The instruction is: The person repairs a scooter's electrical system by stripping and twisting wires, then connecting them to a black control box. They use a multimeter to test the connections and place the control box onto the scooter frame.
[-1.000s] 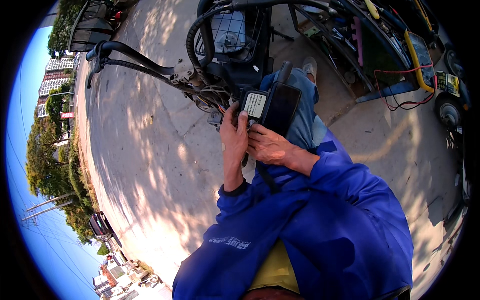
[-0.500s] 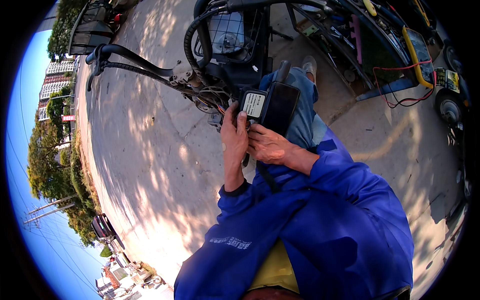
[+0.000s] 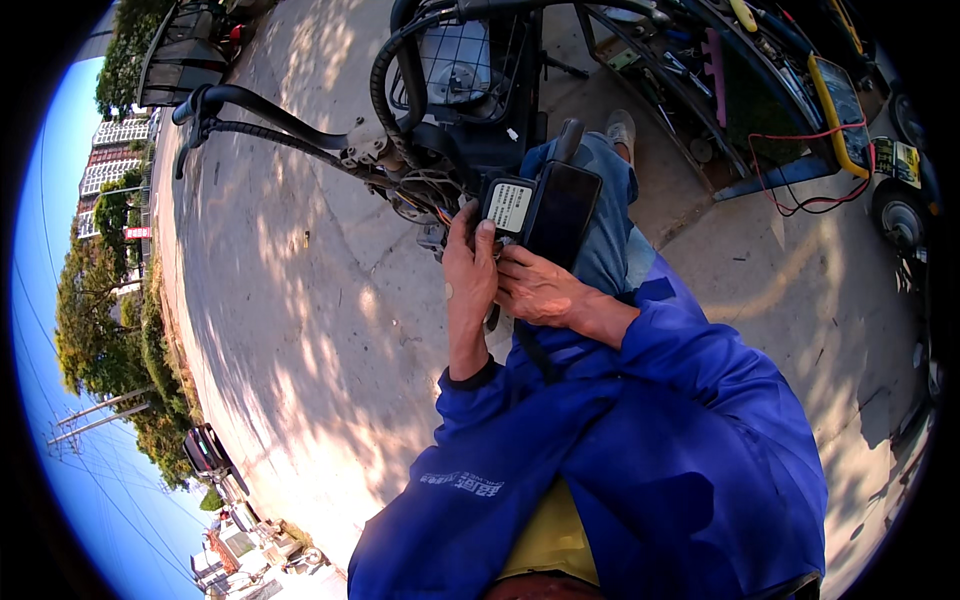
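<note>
Hardly anything had moved since the earlier frame beyond a faint shift of view. At centre, the left hand (image 3: 468,270) set its thumb against the lower edge of the white-labelled black box (image 3: 508,208), probably to steady it; the right hand (image 3: 548,292) curled its fingers just below. Whether either gripped anything, I could not tell. Beside the box sat a dark panel (image 3: 563,215). Beyond, a handlebar (image 3: 275,117) reached upper left, and a yellow-framed multimeter (image 3: 842,115) showed upper right, probably kept handy. Apartment blocks (image 3: 100,175) stood farthest, left.
</note>
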Tool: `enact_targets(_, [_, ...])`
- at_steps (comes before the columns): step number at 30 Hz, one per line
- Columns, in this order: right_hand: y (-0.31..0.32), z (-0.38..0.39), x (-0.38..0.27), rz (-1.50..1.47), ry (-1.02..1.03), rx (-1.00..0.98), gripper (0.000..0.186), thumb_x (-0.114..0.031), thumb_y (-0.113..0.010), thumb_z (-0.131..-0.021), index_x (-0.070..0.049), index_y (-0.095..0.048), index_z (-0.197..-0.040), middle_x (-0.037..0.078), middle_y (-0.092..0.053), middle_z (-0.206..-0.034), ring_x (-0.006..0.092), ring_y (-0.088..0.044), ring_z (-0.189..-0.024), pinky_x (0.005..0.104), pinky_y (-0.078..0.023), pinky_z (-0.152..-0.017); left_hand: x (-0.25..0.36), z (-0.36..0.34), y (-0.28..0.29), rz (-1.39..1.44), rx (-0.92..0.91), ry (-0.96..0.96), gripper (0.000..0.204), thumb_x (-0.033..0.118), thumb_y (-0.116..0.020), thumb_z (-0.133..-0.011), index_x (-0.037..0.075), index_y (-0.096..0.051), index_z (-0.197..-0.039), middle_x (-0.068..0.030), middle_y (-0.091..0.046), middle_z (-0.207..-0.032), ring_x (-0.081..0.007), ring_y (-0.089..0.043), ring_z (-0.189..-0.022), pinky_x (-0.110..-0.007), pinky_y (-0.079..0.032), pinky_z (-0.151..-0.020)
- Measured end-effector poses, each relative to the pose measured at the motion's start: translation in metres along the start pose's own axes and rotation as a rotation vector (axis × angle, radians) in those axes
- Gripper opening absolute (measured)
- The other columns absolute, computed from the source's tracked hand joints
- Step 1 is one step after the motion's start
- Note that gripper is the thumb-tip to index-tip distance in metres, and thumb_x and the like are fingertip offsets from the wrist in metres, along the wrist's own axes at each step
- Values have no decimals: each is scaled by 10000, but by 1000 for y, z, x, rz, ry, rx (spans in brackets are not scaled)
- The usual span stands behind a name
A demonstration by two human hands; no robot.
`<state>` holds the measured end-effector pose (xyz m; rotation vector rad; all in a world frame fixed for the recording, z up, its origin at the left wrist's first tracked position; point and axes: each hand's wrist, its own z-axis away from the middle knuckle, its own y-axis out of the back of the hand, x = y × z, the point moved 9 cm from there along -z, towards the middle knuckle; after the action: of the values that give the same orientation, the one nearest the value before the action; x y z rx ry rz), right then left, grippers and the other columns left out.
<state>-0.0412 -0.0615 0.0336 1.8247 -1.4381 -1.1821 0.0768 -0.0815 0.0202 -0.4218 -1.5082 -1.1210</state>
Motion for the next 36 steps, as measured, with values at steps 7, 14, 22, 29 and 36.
enact_targets(7, [-1,0,1,-16,-6,14,203,-136,-599,-864,-26,-711,-992,103,-691,-1054,267,-604,-1137,415,-407,-1101,1,0,0,-4,1,5,462,235,-550,-1076,-49,-516,-1438,-244,-643,-1326,-300,-648,-1173,-368,-516,-984])
enact_targets(14, [1,-1,0,-4,-5,41,198,-130,-601,-860,-21,-714,-981,109,-697,-1054,273,-608,-1140,428,-403,-1115,3,1,0,-13,-4,7,474,249,-548,-1077,-53,-513,-1441,-246,-642,-1327,-305,-649,-1172,-375,-519,-978])
enact_targets(22, [5,-2,0,-2,-6,51,199,-126,-602,-857,-19,-715,-980,114,-695,-1046,276,-608,-1134,425,-406,-1109,0,1,-1,12,-5,13,482,252,-550,-1079,-53,-504,-1450,-247,-640,-1326,-293,-652,-1157,-363,-521,-971])
enact_targets(29, [3,-2,0,-18,-4,21,200,-131,-601,-863,-13,-715,-977,119,-690,-1053,285,-595,-1152,424,-403,-1105,5,3,-2,32,-3,33,479,237,-540,-1084,-54,-493,-1460,-247,-630,-1341,-284,-643,-1172,-355,-520,-973])
enact_targets(36, [0,-2,0,1,-4,30,203,-133,-604,-857,-12,-715,-975,119,-693,-1046,285,-599,-1140,432,-404,-1104,0,1,-1,15,-2,21,477,230,-541,-1083,-61,-492,-1457,-243,-628,-1344,-285,-640,-1179,-357,-513,-985])
